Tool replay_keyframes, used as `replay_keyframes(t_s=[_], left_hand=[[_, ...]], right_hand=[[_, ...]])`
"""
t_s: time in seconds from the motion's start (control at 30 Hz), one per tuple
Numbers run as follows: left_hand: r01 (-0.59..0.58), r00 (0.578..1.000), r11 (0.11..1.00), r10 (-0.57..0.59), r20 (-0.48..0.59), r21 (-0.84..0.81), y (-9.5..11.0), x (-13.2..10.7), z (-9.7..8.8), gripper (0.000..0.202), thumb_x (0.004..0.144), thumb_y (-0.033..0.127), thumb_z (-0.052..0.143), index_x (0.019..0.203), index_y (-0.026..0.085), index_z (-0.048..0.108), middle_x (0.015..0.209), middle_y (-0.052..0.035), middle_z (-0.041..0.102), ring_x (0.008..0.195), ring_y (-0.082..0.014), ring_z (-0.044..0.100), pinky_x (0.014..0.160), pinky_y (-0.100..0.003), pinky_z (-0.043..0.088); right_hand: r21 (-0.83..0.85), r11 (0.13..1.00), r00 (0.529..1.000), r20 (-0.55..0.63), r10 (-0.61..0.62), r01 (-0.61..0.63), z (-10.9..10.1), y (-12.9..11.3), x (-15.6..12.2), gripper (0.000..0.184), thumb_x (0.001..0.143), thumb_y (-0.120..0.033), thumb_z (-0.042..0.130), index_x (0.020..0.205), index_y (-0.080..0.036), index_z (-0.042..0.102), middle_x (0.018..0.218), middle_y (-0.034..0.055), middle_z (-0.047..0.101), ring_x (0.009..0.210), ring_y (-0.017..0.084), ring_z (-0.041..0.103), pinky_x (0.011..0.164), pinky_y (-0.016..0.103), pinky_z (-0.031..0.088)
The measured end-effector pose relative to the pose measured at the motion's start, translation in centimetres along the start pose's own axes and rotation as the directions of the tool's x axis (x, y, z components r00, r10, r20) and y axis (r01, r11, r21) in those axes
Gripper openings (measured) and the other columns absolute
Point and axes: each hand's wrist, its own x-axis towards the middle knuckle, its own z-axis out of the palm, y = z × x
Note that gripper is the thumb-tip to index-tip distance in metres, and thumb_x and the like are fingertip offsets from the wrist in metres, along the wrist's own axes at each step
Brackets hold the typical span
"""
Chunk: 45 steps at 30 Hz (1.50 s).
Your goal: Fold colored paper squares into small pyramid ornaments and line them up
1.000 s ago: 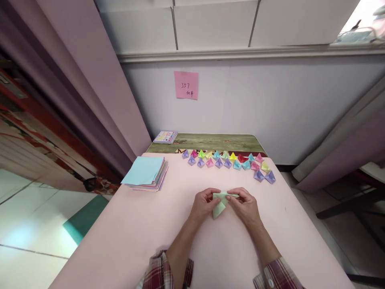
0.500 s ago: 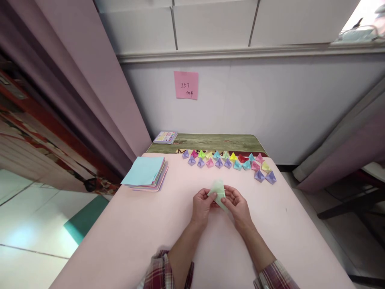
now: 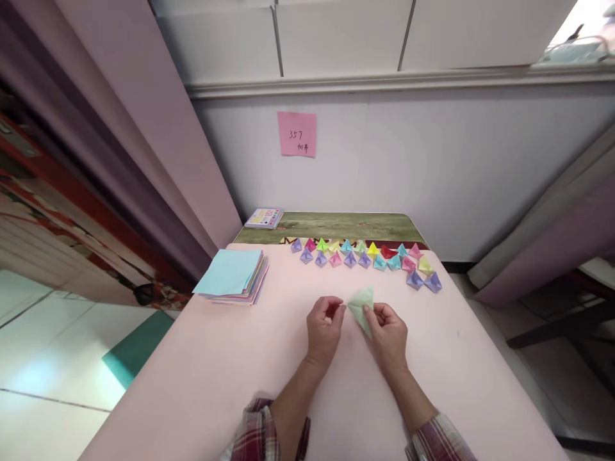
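A pale green sheet of folded origami paper (image 3: 361, 308) is raised a little above the pink tabletop. My right hand (image 3: 388, 333) pinches it near its right side, thumb on the near face and the other fingers curled behind. On the other side, my left hand (image 3: 324, 328) has its thumb and forefinger brought together in a ring, tips right beside the paper's left corner. Whether those tips grip the corner is too small to tell. Beyond both hands, several small folded paper shapes in many colours, such as a purple one (image 3: 350, 259), stand in rows.
A stack of coloured paper squares (image 3: 229, 272), light blue on top, lies at the table's left. At the back left corner rests a small pack (image 3: 264, 218). A pink note (image 3: 297, 134) sticks to the wall, and a curtain (image 3: 192, 147) hangs at left.
The green paper has shifted right and turned in my right hand. My left fingers, formerly on the paper, have drawn back to its left corner.
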Motion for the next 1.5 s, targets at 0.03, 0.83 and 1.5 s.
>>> replay_keyframes(t_s=[0.03,0.83,1.5], left_hand=[[-0.009,0.999,1.000,0.009,0.051,0.001,0.0,-0.2,0.1,0.010,0.081,0.027,0.064,0.083,0.017,0.066,0.081,-0.0031,0.064,0.074,-0.0135,0.060,0.069,-0.025,0.049],[0.276,0.946,0.934,-0.223,0.236,-0.227,-0.8,-0.4,0.9,0.020,0.080,0.033,0.065,0.087,0.015,0.068,0.077,-0.0031,0.068,0.067,-0.0132,0.061,0.064,-0.024,0.051],[0.259,0.945,0.945,-0.204,0.256,-0.201,-0.7,-0.2,0.7,0.022,0.076,0.032,0.070,0.089,0.014,0.065,0.078,-0.0027,0.067,0.070,-0.0140,0.061,0.067,-0.025,0.050]], right_hand=[[-0.049,0.998,0.999,-0.017,-0.027,0.026,0.0,-0.1,-0.1,0.033,0.076,-0.049,0.070,0.080,-0.017,0.065,0.070,0.0028,0.070,0.060,0.015,0.061,0.056,0.024,0.049],[0.134,0.989,0.973,0.228,0.033,-0.065,0.3,0.4,0.1,0.037,0.073,-0.045,0.075,0.096,-0.017,0.065,0.086,0.0080,0.072,0.079,0.021,0.069,0.072,0.034,0.057],[0.004,1.000,0.977,0.212,-0.028,0.028,0.2,0.3,-0.1,0.031,0.084,-0.043,0.059,0.100,-0.017,0.063,0.088,0.0076,0.072,0.076,0.020,0.067,0.067,0.029,0.053]])
